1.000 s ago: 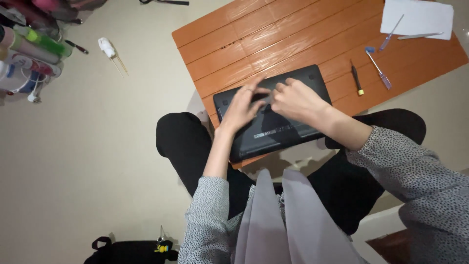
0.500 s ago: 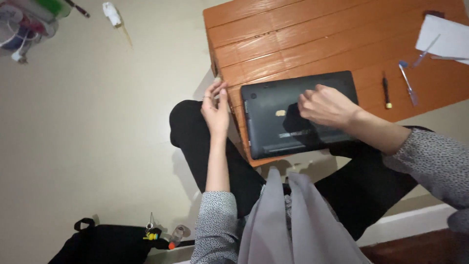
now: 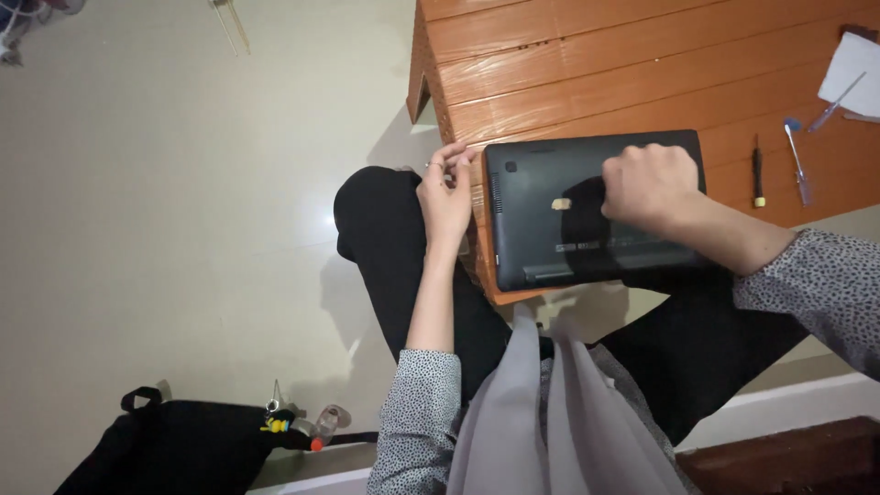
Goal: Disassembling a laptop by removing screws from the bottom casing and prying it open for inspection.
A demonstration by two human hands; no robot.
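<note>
1. Head view, nearest the camera: a grey garment [image 3: 550, 412] hangs down over the person's lap, with spotted grey sleeves on both arms and black trousers on the crossed legs.
2. At the lower left a black bag [image 3: 174, 449] lies on the pale floor [image 3: 183, 211], with small yellow and orange bits clipped at its edge.
3. The left hand [image 3: 445, 194] rests at the near left corner of the low wooden table [image 3: 587, 64], just beside the left edge of the laptop. Its fingers are curled together at the tips as if pinching something small; what it pinches, if anything, is too small to tell. A ring shows on one finger.
4. A black laptop [image 3: 541, 229] lies closed and bottom-up on the near edge of the table, partly overhanging toward the lap. A small pale sticker sits near its middle.
5. The right hand [image 3: 651, 186] is closed in a loose fist, knuckles up, pressing on the laptop's underside near its far right part. Whether it holds a tool is hidden.
6. Further right on the table lie a black screwdriver with a yellow end [image 3: 757, 172] and a blue-handled screwdriver [image 3: 797, 160], side by side, apart from the laptop.
7. At the far right corner lies white paper [image 3: 852, 73] with a pen across it.
</note>
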